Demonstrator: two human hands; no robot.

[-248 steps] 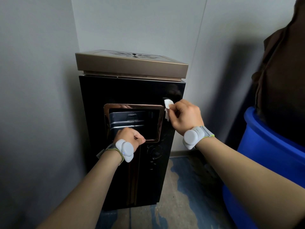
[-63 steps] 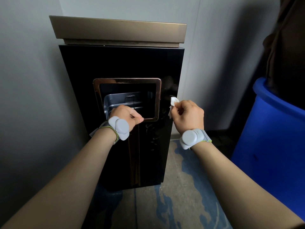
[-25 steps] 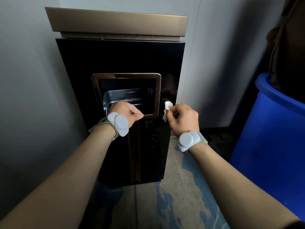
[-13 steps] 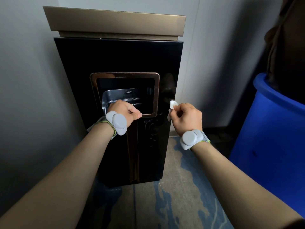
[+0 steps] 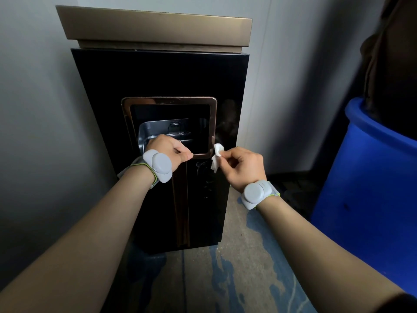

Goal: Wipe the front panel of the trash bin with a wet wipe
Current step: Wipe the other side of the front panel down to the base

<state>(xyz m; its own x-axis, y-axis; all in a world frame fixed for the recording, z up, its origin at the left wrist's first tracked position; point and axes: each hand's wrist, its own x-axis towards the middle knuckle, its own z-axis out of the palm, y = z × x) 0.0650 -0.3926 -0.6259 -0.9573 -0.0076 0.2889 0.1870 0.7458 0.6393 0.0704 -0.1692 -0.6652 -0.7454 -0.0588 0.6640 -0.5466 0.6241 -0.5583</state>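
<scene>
A tall black trash bin with a bronze top stands in a corner. Its glossy front panel has a bronze-framed opening with a metal inner bucket visible behind it. My left hand grips the lower edge of that frame. My right hand pinches a small crumpled white wet wipe and holds it against the panel just below the frame's lower right corner. Both wrists wear grey bands.
Grey walls close in on the left and behind the bin. A large blue barrel stands at the right, with dark cloth hanging above it. The concrete floor has patches of blue paint.
My right hand with the wipe has slid a little down and left along the panel, toward the frame's lower right corner. The left hand keeps its grip on the frame.
</scene>
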